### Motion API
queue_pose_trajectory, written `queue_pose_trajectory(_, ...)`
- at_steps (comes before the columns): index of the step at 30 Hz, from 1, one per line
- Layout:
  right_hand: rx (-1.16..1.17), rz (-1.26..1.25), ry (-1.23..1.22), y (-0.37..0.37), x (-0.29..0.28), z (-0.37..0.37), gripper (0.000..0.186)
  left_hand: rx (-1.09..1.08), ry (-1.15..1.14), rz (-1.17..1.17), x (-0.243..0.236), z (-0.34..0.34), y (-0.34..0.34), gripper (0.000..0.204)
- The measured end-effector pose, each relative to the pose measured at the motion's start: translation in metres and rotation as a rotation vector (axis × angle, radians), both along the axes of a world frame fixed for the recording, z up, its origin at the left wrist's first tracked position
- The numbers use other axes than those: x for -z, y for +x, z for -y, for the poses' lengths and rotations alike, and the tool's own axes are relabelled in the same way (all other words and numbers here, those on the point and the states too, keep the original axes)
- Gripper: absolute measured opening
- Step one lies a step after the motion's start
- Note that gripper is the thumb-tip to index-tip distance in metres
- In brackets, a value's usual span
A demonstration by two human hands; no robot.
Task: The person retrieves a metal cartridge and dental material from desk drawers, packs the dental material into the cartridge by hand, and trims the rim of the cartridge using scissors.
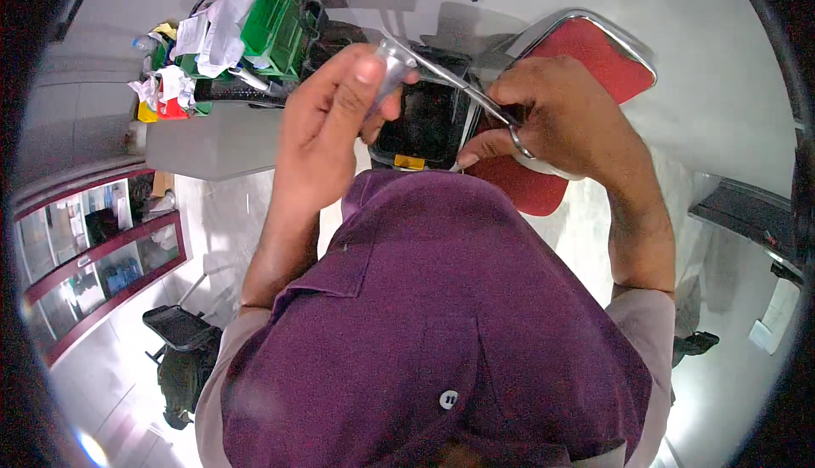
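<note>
My left hand [323,124] is raised at the upper middle, its thumb and fingers pinched round a small clear vial or tube [391,67] with a flared upper end. Opposite it, my right hand [573,116] is closed on the ring handles of a slim silver tool [456,82], scissors or forceps; I cannot tell which. The tool's shank slants up and left to the vial's flared end. Its tip is too fine to make out, and whether it touches the vial cannot be told. Both hands are held up in front of my purple shirt [441,298].
Beyond my hands stands a black container [422,128] with a yellow label. A red-seated metal chair [594,59] is at the upper right. Green baskets [270,31] with papers and wrappers crowd the upper left. A glass-fronted cabinet [110,257] and a black chair [182,341] are lower left.
</note>
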State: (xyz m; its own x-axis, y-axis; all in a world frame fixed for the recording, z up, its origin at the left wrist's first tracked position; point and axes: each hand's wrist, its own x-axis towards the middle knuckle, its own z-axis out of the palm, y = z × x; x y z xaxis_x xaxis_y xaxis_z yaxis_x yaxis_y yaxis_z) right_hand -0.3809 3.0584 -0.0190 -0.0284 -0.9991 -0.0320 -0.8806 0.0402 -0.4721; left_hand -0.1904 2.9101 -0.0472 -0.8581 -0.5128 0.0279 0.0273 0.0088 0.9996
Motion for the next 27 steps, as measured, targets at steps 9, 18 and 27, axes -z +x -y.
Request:
queue_pose_trajectory(9, 0.038, 0.317, 0.064, 0.007, 0.009, -0.005, 0.063, 0.056, -0.058, 0.091, -0.002, 0.002, -0.005, 0.04)
queue_pose_trajectory(18, 0.01, 0.126, -0.01, 0.006, 0.013, 0.002, 0.066, 0.12, -0.076, 0.111, -0.002, 0.003, -0.006, 0.045)
queue_pose_trajectory(27, -0.006, 0.124, -0.13, 0.0, 0.025, 0.001, 0.05, 0.279, 0.334, 0.086, 0.003, 0.022, -0.003, 0.05)
